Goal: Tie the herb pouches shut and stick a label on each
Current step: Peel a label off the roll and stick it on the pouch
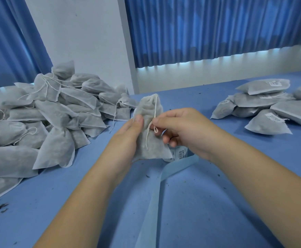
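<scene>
Sprawling along the desk's point(217, 203) left edge lay the big heap of untied pouches point(56, 111); a smaller labelled stack point(264, 106) sat toward its far right corner. Above the middle, the left hand point(128, 138) gripped one upright pouch point(146, 110), thumb pressed on its front, while the right hand point(181, 129), fingers curled, pinched its drawstring point(155, 108).

Blue curtains point(217, 27) and a white wall point(78, 42) back the crumb-flecked blue table point(208, 203).

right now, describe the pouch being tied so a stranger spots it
Over the blue table, between the unlabelled pile and the labelled stack, the left hand grips one pouch. It alone is held upright, its string pinched by the right hand.
</scene>
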Tool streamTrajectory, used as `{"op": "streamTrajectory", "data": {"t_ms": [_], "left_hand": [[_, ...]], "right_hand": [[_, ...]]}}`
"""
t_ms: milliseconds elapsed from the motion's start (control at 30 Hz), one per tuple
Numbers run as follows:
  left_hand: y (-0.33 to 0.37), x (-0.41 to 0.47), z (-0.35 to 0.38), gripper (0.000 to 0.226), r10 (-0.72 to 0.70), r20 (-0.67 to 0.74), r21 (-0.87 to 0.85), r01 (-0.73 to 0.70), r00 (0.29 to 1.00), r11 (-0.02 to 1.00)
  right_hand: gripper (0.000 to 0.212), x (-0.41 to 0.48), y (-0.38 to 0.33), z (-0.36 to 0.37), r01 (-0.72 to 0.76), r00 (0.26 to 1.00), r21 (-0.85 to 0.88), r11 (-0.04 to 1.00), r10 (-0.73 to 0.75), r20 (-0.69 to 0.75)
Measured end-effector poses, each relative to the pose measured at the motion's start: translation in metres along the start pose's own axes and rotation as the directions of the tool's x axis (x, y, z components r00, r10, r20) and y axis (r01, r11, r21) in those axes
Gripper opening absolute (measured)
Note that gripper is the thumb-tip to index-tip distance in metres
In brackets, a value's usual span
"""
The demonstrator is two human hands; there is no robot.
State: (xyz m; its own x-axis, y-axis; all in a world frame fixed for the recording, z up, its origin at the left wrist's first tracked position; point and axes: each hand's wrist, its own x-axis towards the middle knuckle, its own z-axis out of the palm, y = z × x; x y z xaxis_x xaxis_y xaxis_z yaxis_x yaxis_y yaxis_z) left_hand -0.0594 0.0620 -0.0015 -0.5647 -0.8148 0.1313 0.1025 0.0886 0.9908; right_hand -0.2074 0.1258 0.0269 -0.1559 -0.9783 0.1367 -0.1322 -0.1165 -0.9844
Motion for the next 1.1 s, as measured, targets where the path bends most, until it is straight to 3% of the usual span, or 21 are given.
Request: {"op": "streamTrajectory", "data": {"t_ms": [133,233,467,567,667,800,933,1033,1100], "left_hand": [[0.0,-0.002,0.003,0.053,0.045,0.011,0.14,-0.047,0.999,0.989],[-0.002,-0.003,0.004,0.045,0.111,-0.003,0.256,-0.107,0.994,0.961],[0.001,-0.004,0.0,0.029,0.114,0.018,0.206,-0.115,0.993,0.972],[0.001,-0.005,0.001,0.023,0.109,-0.038,0.211,-0.098,0.993,0.972],[0.004,-0.006,-0.001,0.02,0.065,-0.084,0.194,-0.047,0.994,0.98],[0.014,-0.006,-0.005,0.015,-0.059,0.0,0.176,0.058,0.998,0.983],[0.026,-0.006,-0.005,0.016,-0.146,0.07,0.166,0.133,0.987,0.977],[0.033,-0.006,-0.003,0.015,-0.188,0.08,0.167,0.173,0.979,0.971],[0.036,-0.01,-0.004,0.015,-0.231,0.161,0.195,0.199,0.96,0.961]], "right_hand": [[0.015,-0.001,0.003,0.001,0.011,1.0,-0.101,0.995,-0.012,-0.01],[0.01,0.001,0.005,-0.001,-0.004,0.999,-0.144,0.99,-0.002,-0.042],[0.017,0.001,0.001,-0.015,-0.019,0.993,-0.115,0.993,0.032,0.114],[0.015,0.002,-0.001,-0.025,-0.02,0.999,-0.248,0.969,0.031,0.04],[0.022,-0.001,-0.005,-0.042,0.015,1.0,-0.512,0.859,-0.023,-0.009],[0.04,-0.011,-0.013,-0.06,0.023,0.971,-0.719,0.695,0.157,0.182],[0.03,-0.014,-0.013,-0.052,0.068,0.929,-0.831,0.552,0.269,0.254],[0.017,-0.01,-0.004,-0.035,0.141,0.96,-0.906,0.399,0.168,0.224],[0.019,-0.008,0.002,-0.027,0.183,0.97,-0.875,0.448,0.064,0.236]]}}
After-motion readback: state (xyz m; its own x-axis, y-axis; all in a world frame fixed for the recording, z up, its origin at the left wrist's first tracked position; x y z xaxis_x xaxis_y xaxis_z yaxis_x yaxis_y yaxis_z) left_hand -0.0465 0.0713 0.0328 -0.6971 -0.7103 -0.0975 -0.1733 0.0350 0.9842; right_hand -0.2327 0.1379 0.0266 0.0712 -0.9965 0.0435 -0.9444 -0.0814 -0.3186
